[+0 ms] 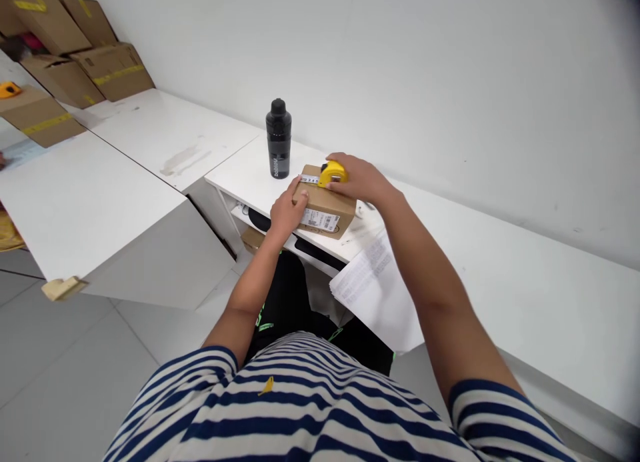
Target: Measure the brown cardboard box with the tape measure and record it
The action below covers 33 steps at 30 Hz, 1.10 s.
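Observation:
A small cardboard box (327,204) sits near the front edge of the white desk, with a printed label (320,219) on its near side. My right hand (357,175) is closed around a yellow tape measure (333,174) at the top of the box. A short length of blade (309,179) runs out of it to the left across the box top, showing a few numbers. With my left hand (289,212) I grip the box's left side, fingertips by the blade's end and thumb on the top face.
Behind the box to the left stands a dark water bottle (279,141). Printed sheets (383,292) overhang the desk's front edge beneath my right forearm. Taped cardboard boxes (113,69) are stacked on the far-left table, and another orange tape measure (9,89) rests on a box there.

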Each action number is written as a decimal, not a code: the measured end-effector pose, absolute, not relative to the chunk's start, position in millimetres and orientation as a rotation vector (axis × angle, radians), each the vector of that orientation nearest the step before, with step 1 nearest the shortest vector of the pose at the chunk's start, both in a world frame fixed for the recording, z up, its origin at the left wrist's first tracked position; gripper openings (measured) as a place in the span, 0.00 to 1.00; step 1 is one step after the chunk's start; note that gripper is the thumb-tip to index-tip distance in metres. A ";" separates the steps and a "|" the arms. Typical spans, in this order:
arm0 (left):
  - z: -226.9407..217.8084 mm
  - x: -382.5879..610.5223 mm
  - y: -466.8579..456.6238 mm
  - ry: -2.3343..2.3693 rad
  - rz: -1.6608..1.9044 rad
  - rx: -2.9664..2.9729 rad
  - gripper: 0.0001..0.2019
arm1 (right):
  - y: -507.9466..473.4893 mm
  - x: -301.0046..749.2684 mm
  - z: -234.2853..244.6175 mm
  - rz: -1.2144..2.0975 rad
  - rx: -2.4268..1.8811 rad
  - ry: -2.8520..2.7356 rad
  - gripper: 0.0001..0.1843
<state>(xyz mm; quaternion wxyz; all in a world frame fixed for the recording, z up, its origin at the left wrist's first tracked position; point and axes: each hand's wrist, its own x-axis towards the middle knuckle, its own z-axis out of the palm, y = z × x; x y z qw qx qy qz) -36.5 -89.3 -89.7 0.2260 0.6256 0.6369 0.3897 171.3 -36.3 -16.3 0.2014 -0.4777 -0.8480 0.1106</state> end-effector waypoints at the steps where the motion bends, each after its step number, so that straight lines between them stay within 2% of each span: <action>1: -88.7 -35.7 -90.3 1.784 1.045 1.709 0.30 | -29.3 158.8 -15.5 0.303 -1.308 -2.390 0.36; 7: -92.2 -31.0 -93.2 1.907 0.937 1.565 0.44 | -10.5 101.7 -15.5 0.323 -1.202 -2.458 0.35; 13: -105.4 -31.5 -93.2 1.785 1.029 1.474 0.46 | -18.8 89.3 -16.2 0.175 -1.241 -2.456 0.32; 15: -109.1 -32.6 -91.1 1.763 1.074 1.428 0.45 | -29.3 98.5 -18.4 0.113 -1.245 -2.394 0.32; 18: -114.3 -31.9 -80.4 1.776 1.280 1.349 0.37 | -61.5 125.0 -29.3 0.123 -1.255 -2.203 0.35; 21: -117.7 -22.8 -70.6 1.748 1.676 1.330 0.30 | -122.1 156.2 -57.2 0.292 -1.229 -1.826 0.37; 25: -128.0 3.4 -101.5 1.527 2.056 1.638 0.28 | -226.5 173.5 -118.4 0.612 -1.190 -1.220 0.35; 27: -139.3 15.7 -139.2 1.209 1.923 1.880 0.28 | -269.1 170.6 -146.6 0.845 -1.201 -0.979 0.33; 29: -152.1 26.2 -179.8 0.807 1.521 2.011 0.31 | -297.0 167.3 -165.7 1.017 -1.170 -0.793 0.33; 31: -163.0 36.6 -212.1 0.536 1.094 1.905 0.35 | -309.3 168.0 -174.7 1.092 -1.107 -0.630 0.33; 33: -170.0 46.6 -230.0 0.479 0.908 1.721 0.35 | -309.2 172.4 -176.2 1.132 -1.031 -0.482 0.33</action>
